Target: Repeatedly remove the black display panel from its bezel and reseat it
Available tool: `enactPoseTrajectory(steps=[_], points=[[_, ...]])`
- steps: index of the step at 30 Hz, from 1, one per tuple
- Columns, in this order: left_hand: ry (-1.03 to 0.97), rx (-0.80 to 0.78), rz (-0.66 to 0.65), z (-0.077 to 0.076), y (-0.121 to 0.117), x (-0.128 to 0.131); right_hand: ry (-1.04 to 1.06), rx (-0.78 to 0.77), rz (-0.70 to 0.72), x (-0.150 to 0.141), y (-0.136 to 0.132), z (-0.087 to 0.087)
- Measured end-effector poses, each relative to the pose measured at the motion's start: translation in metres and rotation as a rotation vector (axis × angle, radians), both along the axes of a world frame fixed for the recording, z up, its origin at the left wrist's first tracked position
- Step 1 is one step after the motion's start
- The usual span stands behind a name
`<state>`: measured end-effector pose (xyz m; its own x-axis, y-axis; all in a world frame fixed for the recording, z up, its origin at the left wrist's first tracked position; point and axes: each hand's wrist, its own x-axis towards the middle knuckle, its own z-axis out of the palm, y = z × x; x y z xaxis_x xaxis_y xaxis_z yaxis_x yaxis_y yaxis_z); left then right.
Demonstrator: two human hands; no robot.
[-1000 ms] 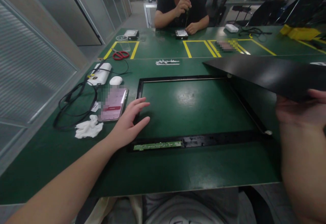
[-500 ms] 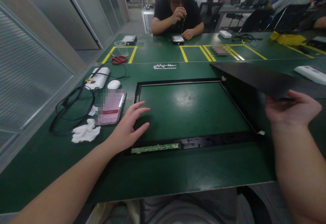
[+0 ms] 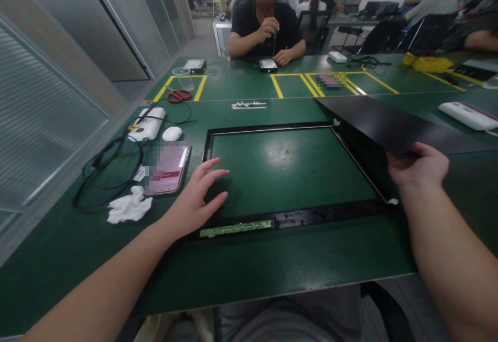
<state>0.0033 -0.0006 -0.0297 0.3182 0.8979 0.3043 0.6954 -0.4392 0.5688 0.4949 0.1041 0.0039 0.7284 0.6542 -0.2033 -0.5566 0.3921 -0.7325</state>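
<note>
A black rectangular frame (image 3: 327, 216) lies on the green table, with a thin green circuit board (image 3: 235, 228) along its near left side. My left hand (image 3: 200, 196) is over the frame's left side, fingers apart and nothing in them; whether it touches the frame, I cannot tell. My right hand (image 3: 420, 168) grips the near edge of a thin black panel (image 3: 389, 121), thumb on top and fingers underneath. The panel is tilted at the right side of the frame, its far left corner near the frame's far right corner.
Left of the frame lie a phone (image 3: 169, 168), a crumpled tissue (image 3: 130, 205), a white mouse (image 3: 172, 134), a white device (image 3: 147, 124) with black cables, and red scissors (image 3: 179, 96). White strips (image 3: 249, 105) lie beyond the frame. A person (image 3: 268, 25) sits across the table handling a small drive (image 3: 268, 65).
My right hand has moved left in view and a little lower, still gripping the panel, which shows more of its top face. My left hand has hardly moved. The view has shifted slightly.
</note>
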Motion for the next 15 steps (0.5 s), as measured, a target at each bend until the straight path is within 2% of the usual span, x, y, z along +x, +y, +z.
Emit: enactPoseTrajectory(steps=[10,15], points=[[0.023,0.02,-0.008,-0.007,0.004,-0.003,0.038,-0.284,-0.049,0.021,0.002,-0.007],[0.027,0.018,-0.015,-0.006,0.004,-0.002,0.061,-0.338,-0.034,0.024,0.001,-0.007]])
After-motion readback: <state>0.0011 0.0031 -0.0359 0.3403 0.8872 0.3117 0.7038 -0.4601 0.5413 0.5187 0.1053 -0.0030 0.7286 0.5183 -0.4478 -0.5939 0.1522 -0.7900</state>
